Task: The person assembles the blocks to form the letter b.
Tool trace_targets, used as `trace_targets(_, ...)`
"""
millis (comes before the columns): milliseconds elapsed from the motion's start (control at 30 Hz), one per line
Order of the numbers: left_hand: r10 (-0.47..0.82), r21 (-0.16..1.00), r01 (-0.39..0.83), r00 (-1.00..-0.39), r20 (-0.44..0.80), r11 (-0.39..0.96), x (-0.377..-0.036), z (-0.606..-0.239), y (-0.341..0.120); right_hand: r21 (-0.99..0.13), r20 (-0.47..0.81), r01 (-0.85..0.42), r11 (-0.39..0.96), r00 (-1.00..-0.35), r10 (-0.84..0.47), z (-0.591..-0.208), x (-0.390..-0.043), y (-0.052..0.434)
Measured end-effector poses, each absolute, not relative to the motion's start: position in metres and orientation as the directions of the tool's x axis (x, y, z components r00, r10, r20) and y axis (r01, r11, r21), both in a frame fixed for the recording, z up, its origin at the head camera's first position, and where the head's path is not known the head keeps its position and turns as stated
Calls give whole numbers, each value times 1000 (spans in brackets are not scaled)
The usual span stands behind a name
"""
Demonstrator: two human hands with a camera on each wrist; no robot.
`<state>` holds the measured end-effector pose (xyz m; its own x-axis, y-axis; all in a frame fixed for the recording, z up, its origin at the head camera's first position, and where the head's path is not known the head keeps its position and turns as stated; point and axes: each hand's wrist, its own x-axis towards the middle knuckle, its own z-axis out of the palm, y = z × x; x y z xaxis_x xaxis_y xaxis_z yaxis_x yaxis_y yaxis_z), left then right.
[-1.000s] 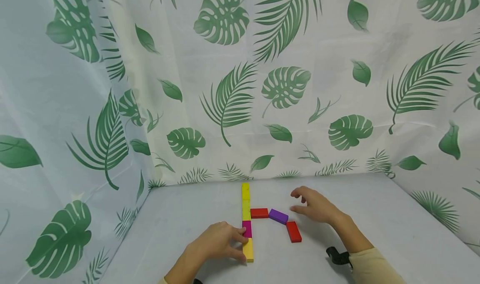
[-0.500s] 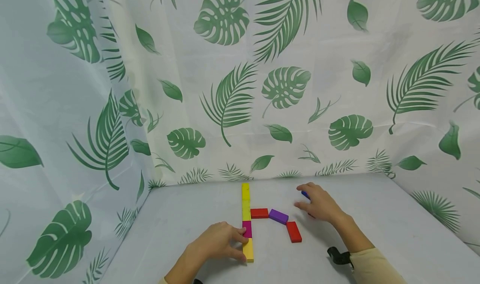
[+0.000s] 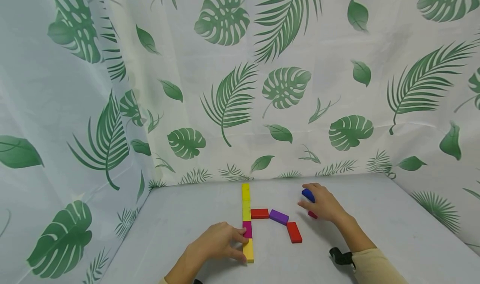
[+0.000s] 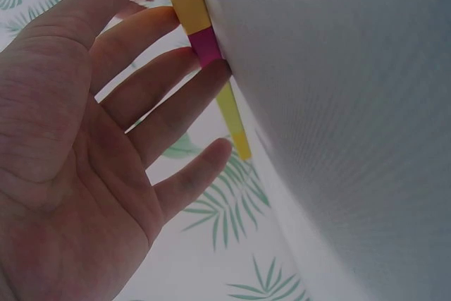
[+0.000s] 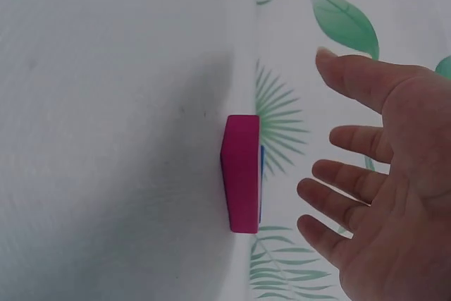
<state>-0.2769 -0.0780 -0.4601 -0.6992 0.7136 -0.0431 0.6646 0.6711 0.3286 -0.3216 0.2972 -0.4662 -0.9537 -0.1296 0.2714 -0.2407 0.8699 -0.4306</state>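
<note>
Right hand [image 3: 320,202], fingers loose, has shifted rightward, uncovering a blue block [image 3: 308,194] and magenta rectangular block [image 5: 242,174] beside it, apparently free; left hand [image 3: 217,243], relaxed, touches a yellow-and-magenta block row [image 3: 246,211].

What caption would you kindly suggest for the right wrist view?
A bare right hand hovers, open, near a magenta oblong block on a pale grey tabletop.
</note>
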Motion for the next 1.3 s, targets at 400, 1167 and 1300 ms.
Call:
trace_targets(400,715,332,666,-698,-40,668,-277,-460,-78,-508,195,-172,844,-977,-82,-477,-327,308)
trace_targets(1167,708,321,660,-705,-48,679,-276,-458,-77,-546,123,-179,818,-983,-133,-489,-328,312)
trace_targets(1300,704,321,655,-708,-53,684,-276,-458,-77,-515,162,-250,820,-968,-193,-490,-328,310)
